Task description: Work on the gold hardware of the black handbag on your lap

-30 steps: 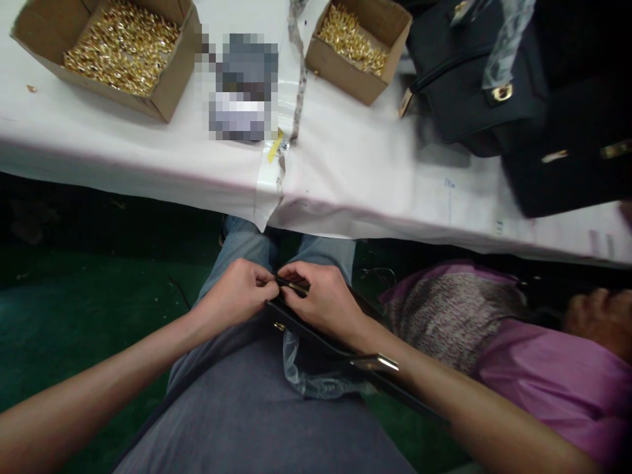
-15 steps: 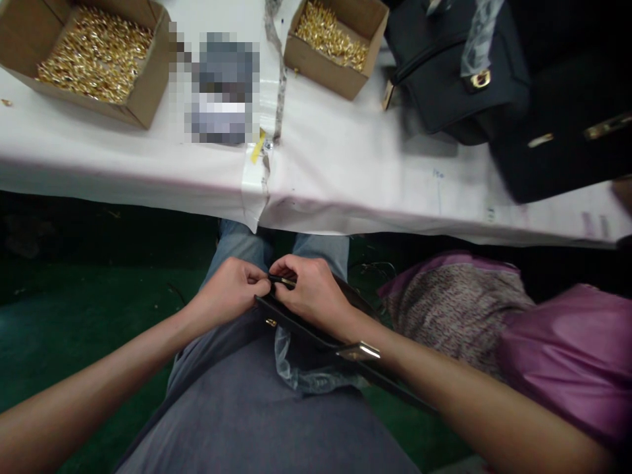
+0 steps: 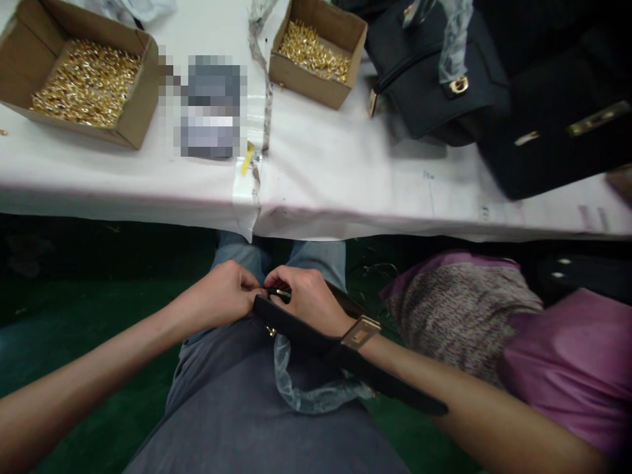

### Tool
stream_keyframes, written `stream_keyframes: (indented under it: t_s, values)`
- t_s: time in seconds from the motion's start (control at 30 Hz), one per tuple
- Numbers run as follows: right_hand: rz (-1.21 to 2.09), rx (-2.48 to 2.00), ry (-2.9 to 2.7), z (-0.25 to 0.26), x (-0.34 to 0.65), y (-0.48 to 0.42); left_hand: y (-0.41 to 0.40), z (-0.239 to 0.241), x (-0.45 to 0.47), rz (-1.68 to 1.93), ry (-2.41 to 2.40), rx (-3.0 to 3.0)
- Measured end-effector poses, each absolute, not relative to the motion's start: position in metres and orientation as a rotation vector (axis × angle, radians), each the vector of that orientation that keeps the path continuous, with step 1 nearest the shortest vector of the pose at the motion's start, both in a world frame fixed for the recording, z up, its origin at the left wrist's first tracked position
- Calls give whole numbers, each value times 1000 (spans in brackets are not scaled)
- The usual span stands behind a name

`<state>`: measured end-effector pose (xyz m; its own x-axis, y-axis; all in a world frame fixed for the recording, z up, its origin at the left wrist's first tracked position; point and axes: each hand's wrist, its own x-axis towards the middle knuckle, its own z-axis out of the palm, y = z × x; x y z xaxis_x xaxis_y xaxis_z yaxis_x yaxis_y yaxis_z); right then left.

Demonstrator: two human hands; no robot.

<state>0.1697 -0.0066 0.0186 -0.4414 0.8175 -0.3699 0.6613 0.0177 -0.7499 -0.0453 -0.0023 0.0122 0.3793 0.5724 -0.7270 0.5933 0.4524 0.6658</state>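
Observation:
A black handbag [image 3: 299, 324] lies tilted across my lap, its plastic-wrapped handle [image 3: 301, 397] hanging toward my body. My left hand [image 3: 228, 294] is closed in a pinch at the left end of the bag's zipper [image 3: 283, 293]. From the other side, my right hand [image 3: 312, 301] grips the same zipper between thumb and fingers, with a short run of gold teeth showing. A black strap [image 3: 399, 382] with a gold clasp [image 3: 361, 333] lies over my right wrist. The fingertips hide whatever small part may be between them.
On the white-covered table [image 3: 316, 184] stand two cardboard boxes of small gold pieces, a larger one [image 3: 131, 115] and a smaller one [image 3: 309, 82]. More black handbags [image 3: 439, 99] sit at the right. Purple plastic bundles [image 3: 567, 355] lie beside my right arm.
The view has shifted slightly. The strap with the gold clasp has tipped up and now lies across my right wrist. Both hands keep their pinch at the zipper.

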Motion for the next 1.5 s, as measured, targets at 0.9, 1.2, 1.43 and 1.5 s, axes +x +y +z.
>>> stream_keyframes:
  t_s: [0.9,1.2,1.43,1.5]
  values:
    - [1683,-1595,-1603,13,170,-19,-22,9,-25,-1,1392,1150]
    - [1684,-1625,-1584,1,175,-16,-18,10,-21,-10,1388,1171]
    - [1659,-1633,-1671,-3,174,-11,-5,6,-33,-31,1226,1069]
    - [1663,-1620,-1687,-2,175,-7,-3,8,-39,-42,1172,1061]
